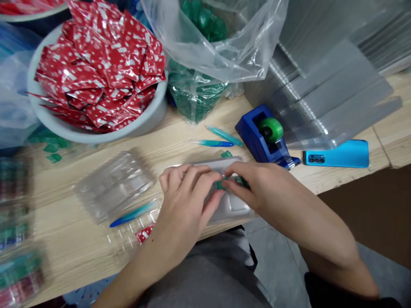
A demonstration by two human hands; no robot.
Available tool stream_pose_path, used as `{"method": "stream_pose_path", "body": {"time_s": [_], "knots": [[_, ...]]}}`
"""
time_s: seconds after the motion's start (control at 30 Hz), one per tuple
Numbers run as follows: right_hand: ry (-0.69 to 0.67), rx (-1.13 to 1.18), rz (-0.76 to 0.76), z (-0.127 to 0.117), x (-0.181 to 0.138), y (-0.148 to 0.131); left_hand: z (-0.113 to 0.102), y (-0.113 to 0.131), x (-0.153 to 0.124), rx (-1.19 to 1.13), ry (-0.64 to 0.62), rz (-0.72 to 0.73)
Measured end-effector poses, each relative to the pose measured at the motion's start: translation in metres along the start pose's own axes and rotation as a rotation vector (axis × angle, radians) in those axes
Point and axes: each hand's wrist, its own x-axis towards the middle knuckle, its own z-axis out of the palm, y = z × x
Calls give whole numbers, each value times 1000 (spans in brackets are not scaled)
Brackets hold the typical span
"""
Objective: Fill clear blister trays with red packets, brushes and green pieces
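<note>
Right between the two hands sits a small green piece (221,184), pinched at the fingertips above a clear plastic tray (238,204) by the bench's (70,261) near edge. The left hand (184,203) comes in from the near left, thumb and forefinger closed around the piece; the right hand (257,182) meets it from the right, its thumb and forefinger drawn together at the piece's right side. Neither hand is clearly nearer, since the fingertips of both converge there. The tray lies directly below, its long axis running roughly left to right, with its left part hidden by the left hand. Whether the piece touches the tray, and which way its own long axis points, I cannot tell. Just past the tray's far edge lies another green scrap (226,154), with a blue tape dispenser (248,128) farther right.
</note>
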Motion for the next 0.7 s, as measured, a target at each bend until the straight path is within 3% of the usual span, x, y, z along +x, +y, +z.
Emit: {"method": "stream_pose_path", "body": {"time_s": [0.17, 0.23, 0.3, 0.4, 0.47, 0.57, 0.7], "knots": [[64, 24, 8, -3, 9, 7, 5, -6, 3, -11, 20, 2], [144, 240, 67, -6, 7, 8, 8, -8, 3, -6, 19, 4], [176, 606, 134, -8, 4, 7, 9, -10, 4, 13, -3, 7], [86, 1170, 236, -7, -2, 4, 4, -8, 4, 11, -1, 13], [39, 1401, 317, -3, -4, 0, -5, -3, 5, -52, 31, 27], [32, 1560, 422, 4, -3, -6, -16, 8, 8, -123, 58, 92], [48, 1582, 449, 8, -4, -14, -15, 19, 10, -84, 49, 143]]}}
